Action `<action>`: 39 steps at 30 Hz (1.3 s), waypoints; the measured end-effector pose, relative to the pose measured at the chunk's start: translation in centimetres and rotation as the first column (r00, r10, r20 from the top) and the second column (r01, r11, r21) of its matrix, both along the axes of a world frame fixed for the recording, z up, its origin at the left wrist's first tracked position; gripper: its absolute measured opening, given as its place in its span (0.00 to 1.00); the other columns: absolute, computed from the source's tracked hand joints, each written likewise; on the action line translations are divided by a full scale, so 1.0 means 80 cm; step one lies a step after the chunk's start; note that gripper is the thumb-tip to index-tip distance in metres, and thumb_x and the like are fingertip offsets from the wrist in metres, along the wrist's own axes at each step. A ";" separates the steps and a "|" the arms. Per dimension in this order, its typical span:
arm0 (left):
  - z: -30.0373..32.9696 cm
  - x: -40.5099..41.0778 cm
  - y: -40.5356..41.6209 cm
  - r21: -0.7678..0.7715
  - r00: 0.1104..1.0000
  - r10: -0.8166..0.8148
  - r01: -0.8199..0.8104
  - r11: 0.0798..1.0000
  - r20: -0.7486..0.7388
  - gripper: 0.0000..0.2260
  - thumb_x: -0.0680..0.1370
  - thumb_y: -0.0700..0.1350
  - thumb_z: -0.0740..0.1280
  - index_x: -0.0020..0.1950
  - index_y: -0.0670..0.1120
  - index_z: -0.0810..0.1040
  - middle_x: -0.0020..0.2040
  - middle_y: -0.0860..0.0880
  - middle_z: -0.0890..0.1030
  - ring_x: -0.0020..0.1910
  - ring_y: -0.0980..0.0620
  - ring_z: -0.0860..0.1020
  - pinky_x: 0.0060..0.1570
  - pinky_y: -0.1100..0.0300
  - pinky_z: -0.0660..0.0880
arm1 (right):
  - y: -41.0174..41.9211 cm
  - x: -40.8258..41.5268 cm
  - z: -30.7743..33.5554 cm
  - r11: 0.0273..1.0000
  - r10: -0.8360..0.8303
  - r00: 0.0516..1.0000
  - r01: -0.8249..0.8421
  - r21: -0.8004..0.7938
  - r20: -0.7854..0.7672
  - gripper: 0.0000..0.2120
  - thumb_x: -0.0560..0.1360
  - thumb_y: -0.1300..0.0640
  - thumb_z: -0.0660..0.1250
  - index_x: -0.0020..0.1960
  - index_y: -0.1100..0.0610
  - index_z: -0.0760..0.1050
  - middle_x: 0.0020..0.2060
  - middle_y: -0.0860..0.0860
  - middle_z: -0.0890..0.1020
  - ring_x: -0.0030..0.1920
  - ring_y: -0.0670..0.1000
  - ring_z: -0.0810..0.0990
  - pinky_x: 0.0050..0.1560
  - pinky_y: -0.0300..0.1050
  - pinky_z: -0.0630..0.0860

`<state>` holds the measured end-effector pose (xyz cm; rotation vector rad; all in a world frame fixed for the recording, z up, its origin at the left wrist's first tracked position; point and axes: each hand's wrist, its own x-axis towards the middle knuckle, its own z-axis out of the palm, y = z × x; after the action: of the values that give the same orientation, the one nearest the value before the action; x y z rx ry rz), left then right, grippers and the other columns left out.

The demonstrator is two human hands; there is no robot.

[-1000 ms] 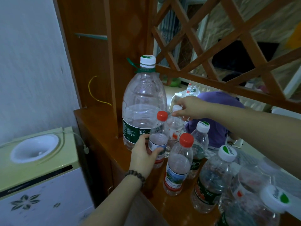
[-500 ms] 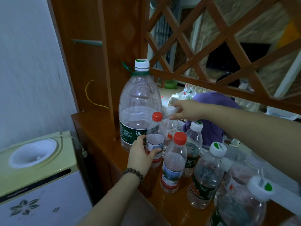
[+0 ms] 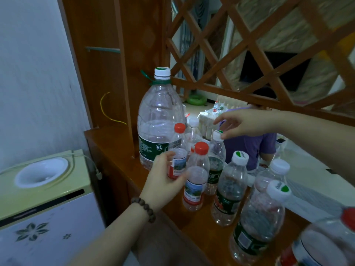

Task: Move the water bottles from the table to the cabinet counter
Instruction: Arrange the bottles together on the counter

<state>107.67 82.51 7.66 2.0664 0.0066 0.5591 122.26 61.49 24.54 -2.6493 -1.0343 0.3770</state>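
Wooden counter [image 3: 119, 148] holds bottles; left hand [image 3: 163, 181] fingers and right hand [image 3: 247, 121] fingers are spread, gripping nothing.

Two bare forearms, no sleeves showing.
The left hand [image 3: 163, 181] has a dark round-beaded bracelet [image 3: 144, 208] at its wrist; the right hand [image 3: 247, 122] wears nothing.
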 end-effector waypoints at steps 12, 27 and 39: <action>-0.037 0.011 -0.061 -0.093 0.997 0.023 -0.030 0.995 -0.079 0.27 0.67 0.49 0.78 0.57 0.56 0.66 0.50 0.63 0.74 0.50 0.64 0.74 0.42 0.78 0.71 | 0.005 0.002 -0.040 1.000 -0.017 0.993 0.014 0.026 0.113 0.20 0.74 0.53 0.71 0.63 0.55 0.71 0.32 0.44 0.72 0.32 0.42 0.71 0.32 0.29 0.67; -0.052 0.032 -0.057 -0.080 0.972 0.232 -0.235 0.969 -0.045 0.26 0.66 0.50 0.78 0.59 0.53 0.70 0.57 0.55 0.75 0.55 0.58 0.74 0.48 0.73 0.69 | 0.022 0.032 -0.050 0.983 -0.139 0.981 0.121 0.136 0.138 0.21 0.74 0.54 0.70 0.63 0.61 0.72 0.42 0.52 0.77 0.49 0.58 0.82 0.54 0.56 0.79; -0.053 0.051 -0.070 -0.096 0.938 0.337 -0.343 0.934 -0.074 0.28 0.67 0.49 0.78 0.62 0.50 0.70 0.59 0.51 0.74 0.58 0.55 0.72 0.50 0.69 0.69 | 0.046 0.042 -0.048 0.982 -0.122 0.991 0.113 0.152 0.053 0.21 0.74 0.56 0.70 0.64 0.61 0.70 0.42 0.54 0.78 0.43 0.56 0.82 0.49 0.57 0.81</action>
<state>111.78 76.90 3.39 1.9846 0.4281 0.6941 125.65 65.20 20.72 -2.5867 -0.8812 0.1856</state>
